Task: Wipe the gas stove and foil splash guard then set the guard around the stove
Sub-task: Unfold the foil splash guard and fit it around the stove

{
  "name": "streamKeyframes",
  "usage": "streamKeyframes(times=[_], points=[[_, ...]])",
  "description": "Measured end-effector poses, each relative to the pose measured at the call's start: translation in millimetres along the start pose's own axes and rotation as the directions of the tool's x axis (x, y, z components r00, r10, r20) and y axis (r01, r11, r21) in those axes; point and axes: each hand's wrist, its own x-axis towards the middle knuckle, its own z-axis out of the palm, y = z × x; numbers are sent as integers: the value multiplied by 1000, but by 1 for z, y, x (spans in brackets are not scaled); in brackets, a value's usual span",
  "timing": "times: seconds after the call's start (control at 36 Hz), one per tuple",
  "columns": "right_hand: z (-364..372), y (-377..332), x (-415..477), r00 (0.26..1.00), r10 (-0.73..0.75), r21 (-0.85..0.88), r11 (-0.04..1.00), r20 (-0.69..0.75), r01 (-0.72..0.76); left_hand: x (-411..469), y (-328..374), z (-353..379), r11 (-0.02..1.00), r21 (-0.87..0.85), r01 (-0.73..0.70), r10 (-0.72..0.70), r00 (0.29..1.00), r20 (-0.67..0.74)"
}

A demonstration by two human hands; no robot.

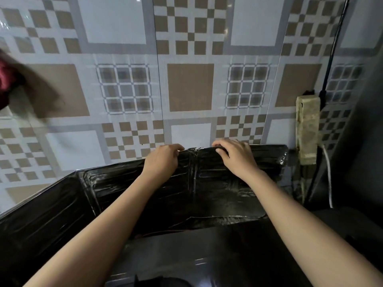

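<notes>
My left hand [163,158] and right hand [234,156] both pinch the top edge of the dark splash guard [128,187], standing against the tiled wall [190,88]. The stove [207,255] lies below my forearms, which cover part of it. A power strip [307,129] hangs at the guard's right end.

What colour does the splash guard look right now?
Dark, nearly black and glossy, with ribbed lines, in the head view: splash guard.

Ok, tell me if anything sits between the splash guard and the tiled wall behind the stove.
Nothing visible does. The left hand and right hand grip the top edge of the splash guard, which stands right against the tiled wall. A power strip hangs on the wall just past the guard's right end, beside it.
</notes>
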Motion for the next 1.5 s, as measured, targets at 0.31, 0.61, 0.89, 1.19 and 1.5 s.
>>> streamKeyframes(times=[0.31,0.61,0.89,1.19,1.5], points=[[-9,-33,-4,971,-100,82,993,218,84,-8,27,5,995,-99,-13,19,998,55],[-15,-24,-4,943,-104,138,988,316,63,-14,29,3,989,-145,4,5,998,58],[-29,-2,-4,930,-78,80,995,358,53,-17,31,0,986,-168,13,-2,998,65],[-28,3,-7,936,-77,89,995,344,49,-17,34,1,988,-157,-4,14,998,62],[-47,36,-17,965,10,70,997,262,-29,-19,28,1,974,-225,33,-22,998,51]])
